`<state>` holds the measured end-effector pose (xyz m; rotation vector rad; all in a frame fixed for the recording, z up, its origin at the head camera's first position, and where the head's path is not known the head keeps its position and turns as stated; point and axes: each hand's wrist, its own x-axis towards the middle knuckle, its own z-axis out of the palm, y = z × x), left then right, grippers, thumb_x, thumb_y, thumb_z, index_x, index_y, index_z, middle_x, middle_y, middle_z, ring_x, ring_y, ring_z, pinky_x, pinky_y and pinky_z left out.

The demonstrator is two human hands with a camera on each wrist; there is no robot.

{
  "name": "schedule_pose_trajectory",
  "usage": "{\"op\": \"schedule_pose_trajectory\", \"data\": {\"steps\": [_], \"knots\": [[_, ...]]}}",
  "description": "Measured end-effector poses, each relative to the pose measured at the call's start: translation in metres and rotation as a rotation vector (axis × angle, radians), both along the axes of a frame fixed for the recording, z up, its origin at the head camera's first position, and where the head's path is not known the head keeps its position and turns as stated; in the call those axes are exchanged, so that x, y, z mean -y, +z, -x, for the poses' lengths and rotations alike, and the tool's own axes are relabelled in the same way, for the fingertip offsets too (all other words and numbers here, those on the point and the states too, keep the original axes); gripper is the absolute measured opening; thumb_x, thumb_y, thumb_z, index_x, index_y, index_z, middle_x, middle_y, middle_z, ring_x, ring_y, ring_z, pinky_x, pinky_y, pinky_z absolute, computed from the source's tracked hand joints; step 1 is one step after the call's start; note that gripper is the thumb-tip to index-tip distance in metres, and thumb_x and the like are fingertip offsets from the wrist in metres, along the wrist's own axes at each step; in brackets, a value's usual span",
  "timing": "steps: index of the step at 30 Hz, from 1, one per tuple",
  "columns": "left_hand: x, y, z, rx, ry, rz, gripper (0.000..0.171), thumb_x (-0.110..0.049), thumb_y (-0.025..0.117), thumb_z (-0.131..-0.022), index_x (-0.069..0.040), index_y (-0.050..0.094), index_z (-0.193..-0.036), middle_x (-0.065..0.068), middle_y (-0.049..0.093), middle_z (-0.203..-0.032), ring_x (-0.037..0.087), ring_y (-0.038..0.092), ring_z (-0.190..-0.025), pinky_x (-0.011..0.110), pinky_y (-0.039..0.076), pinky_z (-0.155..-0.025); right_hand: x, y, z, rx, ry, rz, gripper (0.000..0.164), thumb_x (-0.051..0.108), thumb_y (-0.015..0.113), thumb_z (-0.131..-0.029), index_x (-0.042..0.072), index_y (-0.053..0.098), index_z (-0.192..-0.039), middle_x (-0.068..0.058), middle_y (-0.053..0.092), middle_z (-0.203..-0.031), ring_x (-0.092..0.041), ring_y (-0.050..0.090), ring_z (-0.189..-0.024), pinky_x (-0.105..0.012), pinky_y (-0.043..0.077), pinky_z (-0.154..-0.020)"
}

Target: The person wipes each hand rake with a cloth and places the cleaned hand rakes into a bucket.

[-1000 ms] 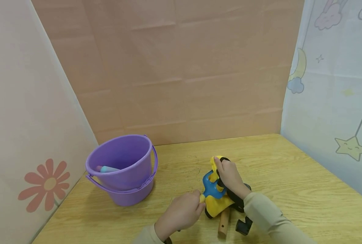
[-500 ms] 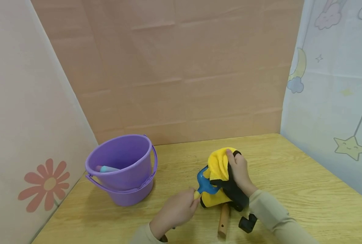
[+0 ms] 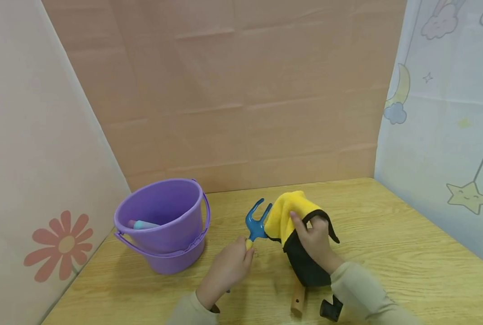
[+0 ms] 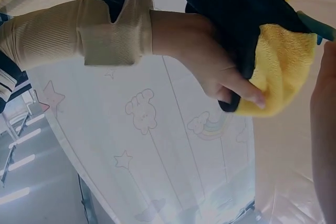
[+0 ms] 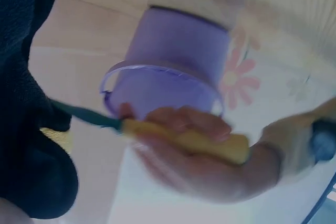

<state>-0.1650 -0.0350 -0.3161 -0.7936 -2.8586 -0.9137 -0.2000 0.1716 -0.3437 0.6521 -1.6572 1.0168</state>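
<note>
My left hand (image 3: 228,266) grips the yellow handle (image 5: 189,140) of a small garden fork (image 3: 255,225), its blue prongs pointing up and away. A yellow cloth with black backing and edging (image 3: 294,212) hangs from my right hand (image 3: 315,239), bunched between thumb and fingers. The fork's head stands right at the cloth's left edge. In the left wrist view the right hand (image 4: 215,66) pinches the cloth near its black border. Below the cloth, a round wooden handle (image 3: 298,301) with a hole near its end lies on the table; its far part is hidden.
On the left of the wooden table (image 3: 387,234) stands a purple bucket (image 3: 176,264), its handle lowered at the front. Inside it shows a light-blue and pink item (image 3: 144,225). A peach sheet (image 3: 241,113) closes off the back, with printed white sheets at both sides.
The left hand has drawn the fork left, out from among the cloth's folds, and its prongs now show. The right hand has lifted the cloth, which now hangs down over the wooden handle.
</note>
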Motion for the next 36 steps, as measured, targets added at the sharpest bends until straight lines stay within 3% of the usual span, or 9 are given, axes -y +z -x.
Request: {"op": "schedule_pose_trajectory", "data": {"steps": [4,7,10,14,27,31,33,35,36], "knots": [[-0.001,0.000,0.000,-0.011,0.006,-0.003,0.016,-0.014,0.051,-0.093,-0.004,0.047,-0.082,-0.002,0.037,-0.059,0.008,0.035,-0.047,0.022,0.030,-0.040,0.007,-0.003,-0.008,-0.032,0.082,-0.286,0.036,0.027,0.042,-0.098,0.002,0.052,-0.074,0.000,0.047,-0.061,-0.003,0.048,-0.054,-0.013,0.040,-0.049],[-0.002,0.000,-0.001,-0.013,0.001,-0.011,0.016,-0.014,0.051,-0.093,-0.004,0.047,-0.083,-0.002,0.037,-0.059,0.008,0.034,-0.047,0.021,0.029,-0.041,0.011,-0.004,-0.015,0.078,0.098,-0.454,0.035,0.026,0.038,-0.100,0.008,0.050,-0.073,0.008,0.042,-0.062,0.000,0.043,-0.054,-0.013,0.037,-0.050],[-0.003,0.003,-0.004,-0.004,-0.015,-0.033,0.017,-0.014,0.051,-0.094,0.003,0.052,-0.095,-0.003,0.037,-0.059,0.007,0.034,-0.046,0.020,0.028,-0.041,0.013,-0.005,-0.020,0.223,0.095,-0.572,0.028,0.022,0.041,-0.099,0.009,0.050,-0.076,0.011,0.040,-0.066,0.001,0.041,-0.059,-0.015,0.039,-0.054],[-0.004,0.007,-0.009,-0.031,-0.039,-0.061,0.025,-0.014,0.051,-0.094,0.008,0.051,-0.106,-0.004,0.037,-0.059,0.005,0.033,-0.045,0.018,0.028,-0.040,0.015,-0.005,-0.024,0.362,0.083,-0.607,0.020,0.018,0.046,-0.097,0.010,0.050,-0.079,0.014,0.036,-0.069,0.000,0.041,-0.065,-0.019,0.041,-0.060],[-0.005,0.005,-0.013,-0.060,-0.018,-0.009,0.015,-0.016,0.052,-0.093,-0.003,0.049,-0.086,-0.003,0.037,-0.060,0.007,0.035,-0.048,0.021,0.030,-0.041,0.012,-0.004,-0.020,0.550,0.005,-0.665,0.022,0.023,0.043,-0.098,0.014,0.047,-0.079,0.013,0.032,-0.071,-0.002,0.037,-0.069,-0.024,0.038,-0.067],[-0.006,0.005,-0.014,-0.036,-0.015,-0.001,0.016,-0.015,0.053,-0.093,-0.002,0.048,-0.084,-0.002,0.037,-0.059,0.007,0.035,-0.047,0.021,0.030,-0.041,0.009,-0.005,-0.016,0.535,-0.060,-0.693,0.027,0.026,0.041,-0.099,0.014,0.046,-0.075,0.013,0.029,-0.066,-0.001,0.033,-0.063,-0.024,0.038,-0.065],[-0.006,0.005,-0.014,-0.040,-0.019,0.003,0.016,-0.015,0.053,-0.093,-0.002,0.049,-0.084,-0.003,0.037,-0.058,0.007,0.035,-0.046,0.020,0.029,-0.040,0.006,-0.006,-0.014,0.476,-0.100,-0.745,0.030,0.026,0.037,-0.100,0.013,0.047,-0.075,0.013,0.025,-0.062,0.000,0.029,-0.057,-0.024,0.039,-0.064],[-0.006,0.004,-0.014,-0.039,-0.021,0.005,0.016,-0.015,0.054,-0.092,-0.001,0.050,-0.085,-0.003,0.037,-0.058,0.006,0.034,-0.045,0.019,0.028,-0.039,0.000,-0.009,-0.014,0.374,-0.190,-0.869,0.013,0.017,0.046,-0.097,0.006,0.053,-0.094,0.011,0.024,-0.059,-0.001,0.027,-0.054,-0.023,0.040,-0.063],[-0.006,0.004,-0.015,-0.044,-0.024,0.007,0.016,-0.015,0.054,-0.092,-0.001,0.050,-0.085,-0.003,0.037,-0.057,0.006,0.034,-0.045,0.019,0.028,-0.039,-0.003,-0.010,-0.014,0.320,-0.239,-0.938,0.020,0.012,0.051,-0.094,0.003,0.051,-0.112,0.010,0.024,-0.057,-0.002,0.027,-0.053,-0.023,0.040,-0.062]]}}
